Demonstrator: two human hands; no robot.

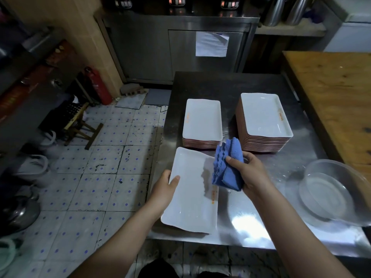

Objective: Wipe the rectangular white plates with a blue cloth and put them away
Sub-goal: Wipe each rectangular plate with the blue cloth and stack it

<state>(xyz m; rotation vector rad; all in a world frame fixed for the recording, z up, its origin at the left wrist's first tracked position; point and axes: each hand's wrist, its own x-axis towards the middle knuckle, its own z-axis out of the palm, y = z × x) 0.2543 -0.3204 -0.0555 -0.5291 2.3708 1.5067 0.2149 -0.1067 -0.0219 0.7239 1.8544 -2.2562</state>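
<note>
A stainless-steel surface [251, 221] in a dim commercial kitchen, patterned tile floor [90, 177] to its left. The left hand [164, 189] grips the left edge of a rectangular white plate [188, 205], thumb over the rim, at the surface's near corner. The right hand [249, 173] clutches a folded blue cloth [227, 165] over the plate's right edge. Behind stand two stacks of matching plates, a lower stack [202, 121] and a taller stack [265, 117]. A clear bowl [333, 191] sits at right, beside a wooden counter [331, 93].
</note>
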